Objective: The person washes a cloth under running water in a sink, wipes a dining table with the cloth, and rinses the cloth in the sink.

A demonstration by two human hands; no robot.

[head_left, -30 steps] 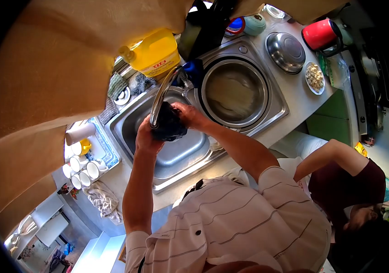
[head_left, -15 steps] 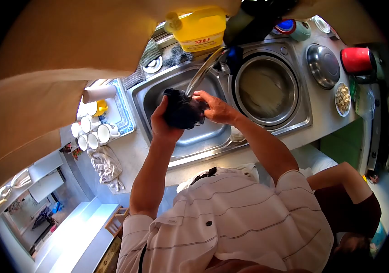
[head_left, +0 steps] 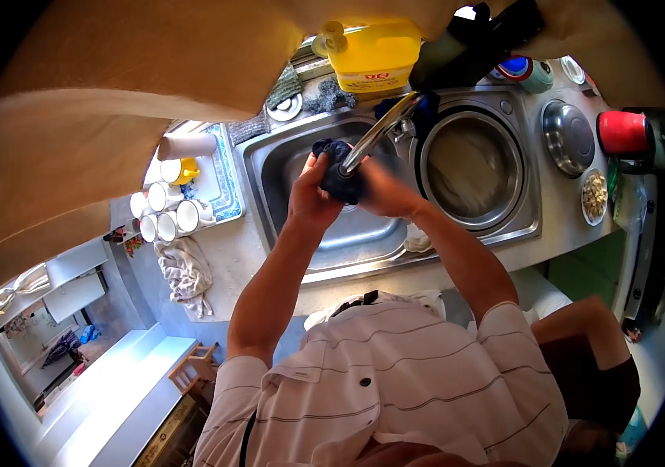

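My left hand (head_left: 315,196) is closed around a bunched, wet-looking dark cloth (head_left: 337,184) over the left sink basin (head_left: 371,233). The chrome faucet (head_left: 379,132) reaches down to the cloth, its spout end right against it. My right hand (head_left: 388,191) is at the cloth's right side. Motion blurs its fingers, so their grip cannot be made out.
In the right basin sits a round metal pot (head_left: 469,167) holding cloudy liquid. A yellow jug (head_left: 375,58) stands behind the faucet. White mugs (head_left: 195,212) and a tray (head_left: 227,183) are at the left, near a crumpled rag (head_left: 184,272). Another person's arm (head_left: 582,331) is at lower right.
The view has shifted, so the sink and counter appear further right. The dark cloth looks more tightly bunched. My right hand has moved in against its side and is now blurred.
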